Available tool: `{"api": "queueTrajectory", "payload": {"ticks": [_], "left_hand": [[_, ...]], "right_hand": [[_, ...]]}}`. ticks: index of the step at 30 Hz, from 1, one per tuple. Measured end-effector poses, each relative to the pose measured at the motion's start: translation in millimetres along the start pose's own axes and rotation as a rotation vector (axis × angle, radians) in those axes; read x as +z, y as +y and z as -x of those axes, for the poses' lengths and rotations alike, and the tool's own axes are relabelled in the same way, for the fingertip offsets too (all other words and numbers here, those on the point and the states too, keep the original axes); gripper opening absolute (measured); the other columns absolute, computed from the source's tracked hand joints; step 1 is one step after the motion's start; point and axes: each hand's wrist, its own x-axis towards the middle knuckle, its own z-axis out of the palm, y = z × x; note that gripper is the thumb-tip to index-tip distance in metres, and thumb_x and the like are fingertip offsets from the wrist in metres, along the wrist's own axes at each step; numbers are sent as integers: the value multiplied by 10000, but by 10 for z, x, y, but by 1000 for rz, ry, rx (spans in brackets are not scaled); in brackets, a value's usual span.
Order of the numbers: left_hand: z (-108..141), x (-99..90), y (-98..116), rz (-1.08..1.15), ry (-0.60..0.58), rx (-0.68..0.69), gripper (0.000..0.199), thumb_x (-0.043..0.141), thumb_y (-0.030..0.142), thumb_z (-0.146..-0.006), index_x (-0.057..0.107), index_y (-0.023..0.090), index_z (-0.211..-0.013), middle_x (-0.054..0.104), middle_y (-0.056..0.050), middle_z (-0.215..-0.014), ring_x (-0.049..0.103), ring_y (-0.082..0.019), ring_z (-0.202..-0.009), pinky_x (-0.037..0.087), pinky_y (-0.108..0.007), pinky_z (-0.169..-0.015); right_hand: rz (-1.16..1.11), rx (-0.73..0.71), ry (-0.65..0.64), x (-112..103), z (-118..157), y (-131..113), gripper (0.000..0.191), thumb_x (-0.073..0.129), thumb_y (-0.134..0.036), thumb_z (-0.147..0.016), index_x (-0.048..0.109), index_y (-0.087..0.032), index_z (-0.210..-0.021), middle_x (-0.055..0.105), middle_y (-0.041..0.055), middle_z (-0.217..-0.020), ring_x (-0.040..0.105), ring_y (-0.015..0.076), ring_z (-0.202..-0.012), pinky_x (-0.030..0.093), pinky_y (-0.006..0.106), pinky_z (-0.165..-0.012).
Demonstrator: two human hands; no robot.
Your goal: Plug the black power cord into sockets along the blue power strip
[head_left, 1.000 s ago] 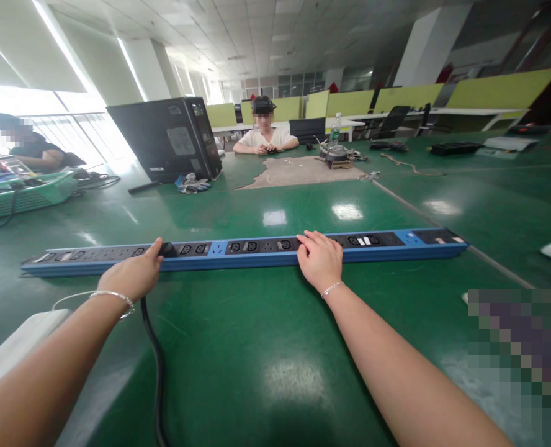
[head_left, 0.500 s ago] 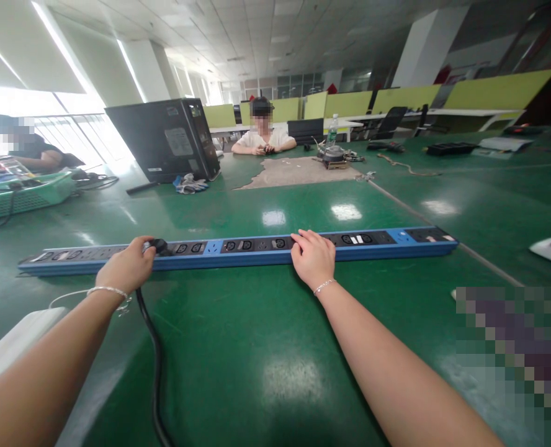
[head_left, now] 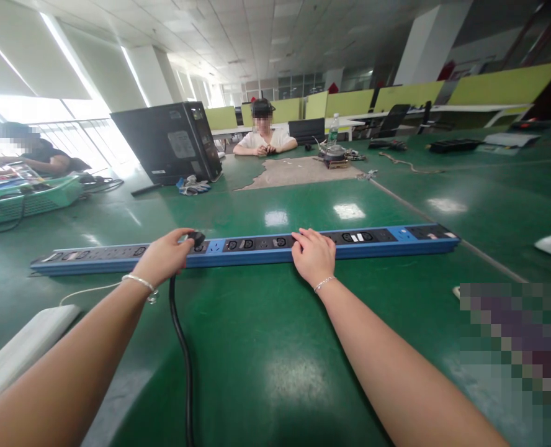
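Note:
A long blue power strip (head_left: pixel 245 257) with a row of black sockets and blue socket sections lies crosswise on the green table (head_left: pixel 238 347). My left hand (head_left: pixel 162 256) is closed around a black plug (head_left: pixel 196 238), over the sockets left of the strip's middle. From under that hand a thick black cable (head_left: pixel 181 347) runs down toward me. Whether the plug's pins touch a socket is hidden. Right of the middle, my right hand (head_left: pixel 316 256) grips the strip, its fingers bent over the top and the thumb at the near side.
A black computer case (head_left: pixel 164 146) stands at the back left, with gloves (head_left: pixel 192 185) beside it. Farther left is a green basket (head_left: pixel 47 202). A white device (head_left: pixel 28 344) lies near my left forearm. Across the table sits a person (head_left: pixel 264 136), near a bottle (head_left: pixel 334 130).
My left hand has moved right along the strip with the plug, and the cable has shifted with it. My right hand stays in place on the strip.

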Motion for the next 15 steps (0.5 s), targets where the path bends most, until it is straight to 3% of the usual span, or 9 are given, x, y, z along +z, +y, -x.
{"api": "queueTrajectory", "payload": {"ticks": [5,10,15], "left_hand": [[-139,167,122,-100,-53,10,512,335,459,-802,539,239,-1218,587,9,-530,585,-186,-526,413,-281,-544],[-236,187,156,-232,-38,24,530,313,483,-800,544,247,-1214,694,-81,-868,640,-247,-767,447,-330,-672],[-240,228,217,-354,-32,70,512,306,458,-801,545,249,-1203,654,-125,-1110,606,-300,-1002,452,-377,-794]], "right_hand": [[-8,14,-8,-14,-2,-11,328,429,-240,-835,700,-236,-1021,642,30,-1178,501,210,-1162,269,398,-981],[-15,18,-13,-25,-3,-20,326,431,-239,-836,701,-238,-1018,642,30,-1178,501,208,-1165,273,395,-977],[-14,20,-20,-22,-3,-18,328,430,-240,-839,697,-239,-1030,638,32,-1186,496,209,-1170,267,396,-984]]}}
